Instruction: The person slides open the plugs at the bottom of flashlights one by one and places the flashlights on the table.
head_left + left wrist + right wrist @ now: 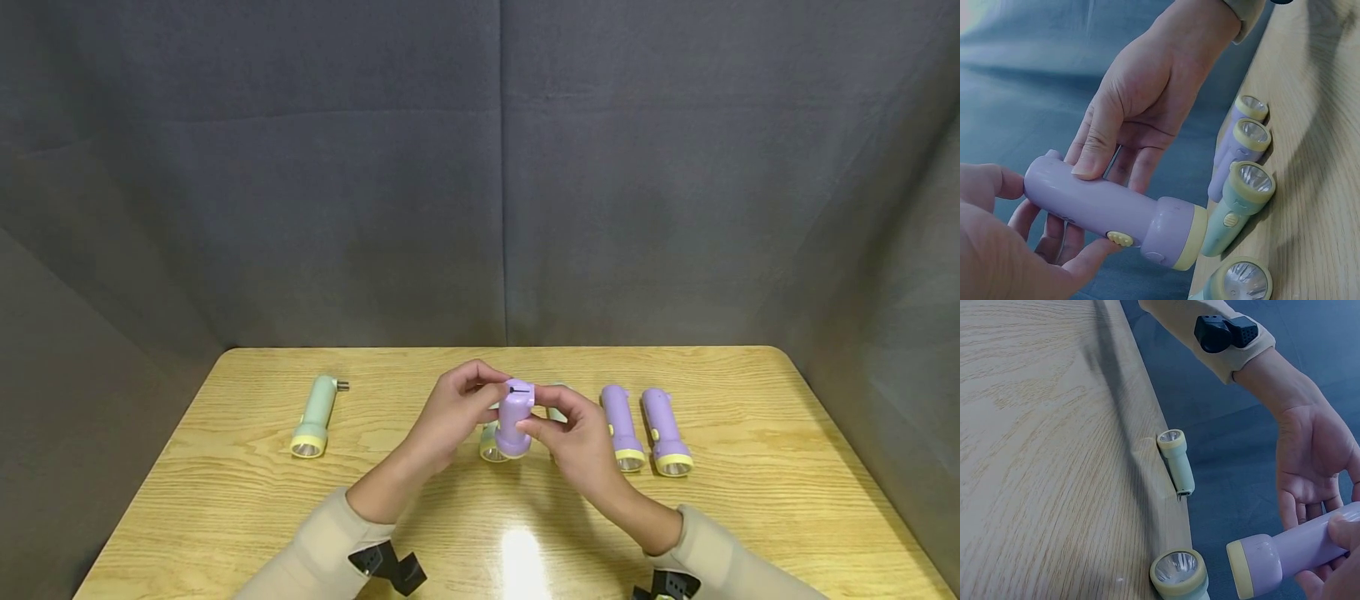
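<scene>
Both hands hold a purple flashlight point(515, 425) above the table, its yellow-rimmed lens end low and its tail up. A dark slot shows on the tail in the head view. My left hand point(452, 410) has its fingers at the tail; in the left wrist view, another of its fingers reaches the yellow switch point(1120, 239). From the other side, my right hand point(588, 446) grips the barrel, with the thumb across it. Behind the held flashlight, a green flashlight point(491, 447) is partly hidden. Another green flashlight point(1230, 219) lies beside it, mostly covered by my right hand in the head view.
On the left of the wooden table point(225, 500) lies a green flashlight point(319, 408) with metal prongs point(342, 386) sticking out at its tail. Two purple flashlights, an inner one point(619, 421) and an outer one point(663, 427), lie to the right. A grey curtain point(360, 208) stands behind.
</scene>
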`<state>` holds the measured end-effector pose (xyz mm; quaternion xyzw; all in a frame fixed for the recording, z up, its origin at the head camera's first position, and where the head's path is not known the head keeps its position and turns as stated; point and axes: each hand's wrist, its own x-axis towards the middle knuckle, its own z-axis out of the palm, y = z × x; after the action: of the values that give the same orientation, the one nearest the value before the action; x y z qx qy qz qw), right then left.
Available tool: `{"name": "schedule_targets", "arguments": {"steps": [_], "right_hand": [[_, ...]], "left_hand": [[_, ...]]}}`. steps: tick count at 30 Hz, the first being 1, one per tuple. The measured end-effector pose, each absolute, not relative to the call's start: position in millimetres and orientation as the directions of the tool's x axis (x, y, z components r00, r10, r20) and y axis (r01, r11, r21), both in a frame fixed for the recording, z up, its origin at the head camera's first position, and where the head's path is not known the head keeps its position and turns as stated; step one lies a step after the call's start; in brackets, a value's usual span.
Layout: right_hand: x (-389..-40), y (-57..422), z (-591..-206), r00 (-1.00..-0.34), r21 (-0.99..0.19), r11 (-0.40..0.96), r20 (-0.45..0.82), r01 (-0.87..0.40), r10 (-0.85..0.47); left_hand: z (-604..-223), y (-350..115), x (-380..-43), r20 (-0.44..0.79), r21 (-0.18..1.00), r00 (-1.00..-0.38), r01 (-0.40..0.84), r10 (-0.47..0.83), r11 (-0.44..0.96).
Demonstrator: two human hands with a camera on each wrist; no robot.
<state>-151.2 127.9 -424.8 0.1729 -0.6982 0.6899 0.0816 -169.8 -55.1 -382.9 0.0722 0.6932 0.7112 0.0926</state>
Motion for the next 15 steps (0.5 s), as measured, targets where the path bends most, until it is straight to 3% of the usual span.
{"name": "schedule_targets", "arguments": {"steps": [15], "right_hand": [[-151.1, 123.2, -425.4, -0.917, -0.928, -0.072, 0.372, -0.365, -0.142]], "left_hand": [[-376.0, -60.7, -171.4, -0.051, 0.998, -0.962, -0.057, 0.267, -0.013]]}}
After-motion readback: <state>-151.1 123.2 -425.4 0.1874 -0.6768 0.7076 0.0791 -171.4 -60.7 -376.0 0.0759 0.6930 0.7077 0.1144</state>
